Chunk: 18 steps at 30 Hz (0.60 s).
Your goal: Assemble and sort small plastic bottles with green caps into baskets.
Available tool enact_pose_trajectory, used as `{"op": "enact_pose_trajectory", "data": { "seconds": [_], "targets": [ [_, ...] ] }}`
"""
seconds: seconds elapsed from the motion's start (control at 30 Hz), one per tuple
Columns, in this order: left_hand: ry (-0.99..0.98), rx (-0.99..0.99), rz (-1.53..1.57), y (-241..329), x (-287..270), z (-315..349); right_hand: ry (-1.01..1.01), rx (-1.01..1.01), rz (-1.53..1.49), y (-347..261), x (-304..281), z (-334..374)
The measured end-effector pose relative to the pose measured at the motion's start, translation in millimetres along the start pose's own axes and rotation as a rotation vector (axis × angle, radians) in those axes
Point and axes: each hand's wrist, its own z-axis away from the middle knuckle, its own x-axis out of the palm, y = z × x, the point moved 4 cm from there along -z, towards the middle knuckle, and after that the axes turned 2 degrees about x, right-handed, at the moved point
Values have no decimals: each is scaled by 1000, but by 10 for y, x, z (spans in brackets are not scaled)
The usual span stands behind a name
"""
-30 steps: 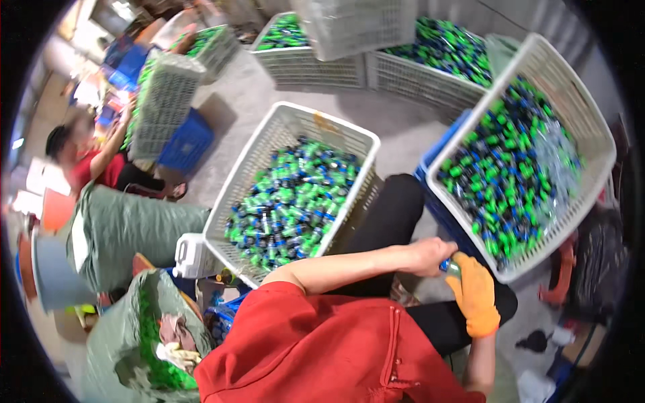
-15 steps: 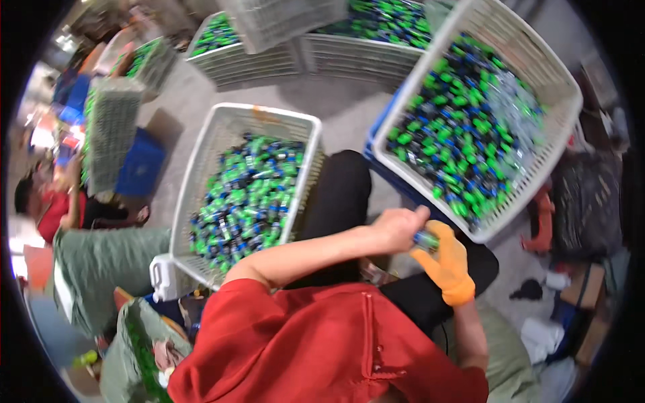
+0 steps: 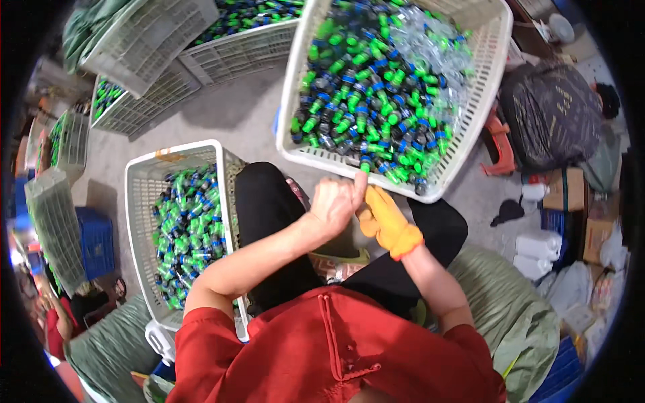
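Note:
My bare left hand (image 3: 336,205) is closed, its thumb pointing up at the near rim of the upper white crate (image 3: 339,161). Close against it on the right, my right hand (image 3: 386,218), in a yellow-orange glove, has its fingers curled. Whatever lies between the two hands is hidden. Many small bottle-shaped pieces (image 3: 396,101) in green, blue, black and clear plastic fill the upper crate, with clear plastic pieces (image 3: 430,43) heaped at its far right. More such pieces (image 3: 191,232) lie in the lower white crate (image 3: 138,221) left of my knee.
More crates of these pieces (image 3: 238,54) stand at the back left. Green sacks (image 3: 497,302) flank me on both sides. A black bag (image 3: 551,114), a red-orange plastic object (image 3: 497,144) and cardboard boxes (image 3: 564,188) sit on the right. Another person (image 3: 60,316) sits far left.
The view has shifted to the right. Both hands stay together, now by the upper crate's near rim. The small green-and-blue piece seen between them before is hidden now.

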Motion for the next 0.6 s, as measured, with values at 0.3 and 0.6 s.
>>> {"op": "enact_pose_trajectory", "data": {
  "seconds": [0.3,0.6],
  "targets": [
    [88,6,-131,-1026,-212,-1157,536,-812,952,-1196,-702,116],
    [-976,-3,1227,-113,98,-308,-143,-1124,1675,-807,65,593]
  ]
}}
